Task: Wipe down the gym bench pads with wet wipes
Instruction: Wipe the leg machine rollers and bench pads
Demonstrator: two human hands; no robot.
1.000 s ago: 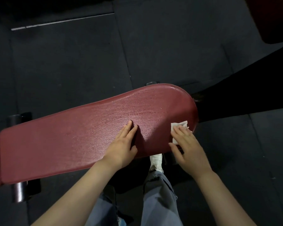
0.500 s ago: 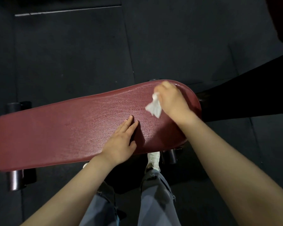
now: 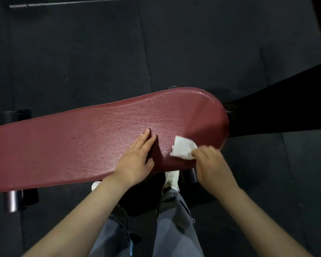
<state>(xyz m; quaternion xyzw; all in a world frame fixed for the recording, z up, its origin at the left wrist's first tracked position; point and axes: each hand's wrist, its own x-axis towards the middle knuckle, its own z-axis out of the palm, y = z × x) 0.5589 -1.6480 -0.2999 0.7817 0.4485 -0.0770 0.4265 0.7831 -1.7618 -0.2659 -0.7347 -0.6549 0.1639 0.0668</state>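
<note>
A long dark-red bench pad (image 3: 82, 138) runs across the view, its rounded end at the right. My left hand (image 3: 135, 160) rests flat on the pad near its front edge, fingers straight and together. To the right, my right hand (image 3: 209, 162) pinches a crumpled white wet wipe (image 3: 183, 150) against the pad near the front of the rounded end. The wipe sticks out to the left of my curled fingers.
Black rubber floor mats (image 3: 82, 52) surround the bench. Black cylindrical frame ends (image 3: 13, 200) stick out under the pad at the left. A black frame beam (image 3: 285, 108) runs off to the right. My legs and white shoes (image 3: 171, 179) stand under the front edge.
My right hand swept the wipe from the pad's front edge to its far rounded end, then back toward me to the front. The left hand stayed put.
</note>
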